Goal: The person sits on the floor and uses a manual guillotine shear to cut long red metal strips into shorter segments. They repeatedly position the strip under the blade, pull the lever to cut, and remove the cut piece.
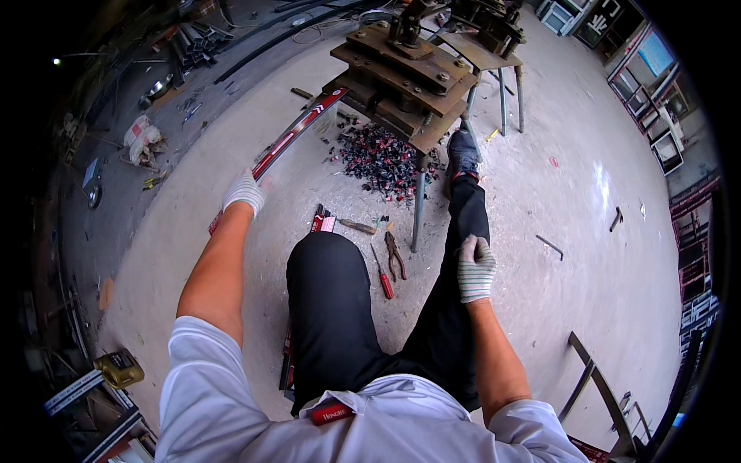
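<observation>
A long red metal profile [297, 133] slants away from me on the left. My left hand [244, 193], in a striped white work glove, is wrapped round its near part. The profile's far end reaches the left side of a rusty press [409, 69] made of stacked, bolted steel plates on legs. Over my right shin, my right hand [476, 270], gloved the same way, is curled into a fist with nothing showing in it. Beneath the press lies a heap of small dark and red metal offcuts [378, 162]. My right shoe [463, 154] is beside a press leg.
Pliers [394, 256], a red-handled screwdriver [384, 282] and a tool with a worn handle [357, 226] lie on the floor between my legs. More profiles [322, 219] are by my left knee. A metal frame [590, 378] lies at lower right, a canister [120, 369] at lower left.
</observation>
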Demonstrator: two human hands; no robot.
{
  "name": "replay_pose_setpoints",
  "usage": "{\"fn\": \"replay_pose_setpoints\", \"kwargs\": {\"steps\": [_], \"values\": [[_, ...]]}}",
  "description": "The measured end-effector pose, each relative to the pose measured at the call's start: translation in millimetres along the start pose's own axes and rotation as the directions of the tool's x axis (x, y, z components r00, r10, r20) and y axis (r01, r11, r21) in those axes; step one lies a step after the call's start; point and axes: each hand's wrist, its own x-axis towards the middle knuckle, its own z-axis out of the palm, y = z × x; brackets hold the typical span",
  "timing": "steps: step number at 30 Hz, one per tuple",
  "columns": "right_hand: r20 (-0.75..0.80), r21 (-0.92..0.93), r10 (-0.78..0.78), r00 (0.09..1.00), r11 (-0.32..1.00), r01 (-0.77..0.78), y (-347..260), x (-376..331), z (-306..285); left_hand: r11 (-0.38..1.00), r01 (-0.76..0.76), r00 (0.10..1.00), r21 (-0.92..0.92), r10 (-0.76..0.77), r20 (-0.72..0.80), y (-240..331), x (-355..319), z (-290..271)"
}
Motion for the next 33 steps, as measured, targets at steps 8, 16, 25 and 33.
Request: {"fn": "replay_pose_setpoints", "kwargs": {"steps": [8,16,25,33], "values": [[0.003,-0.213,-0.102,0.995,0.972,0.1,1.2,2.7,13.1,0.994,-0.102,0.995,-0.026,0.102,-0.002,-19.2,-0.2,-7.0],[0.009,-0.314,-0.102,0.995,0.944,0.1,-1.0,-1.1,9.1,0.993,0.006,0.993,-0.121,-0.02,-0.113,-126.4,-87.2,28.0],[0.112,-0.073,-0.104,0.988,0.991,0.112,-35.8,-14.7,66.3,0.828,-0.046,0.858,-0.559,-0.254,-0.446,-181.2,-164.2,35.7],[0.172,0.06,-0.446,0.878,0.895,0.443,-122.6,-36.9,99.8,0.772,-0.263,0.785,-0.578,-0.177,-0.594,-96.5,-146.6,-0.9]]}}
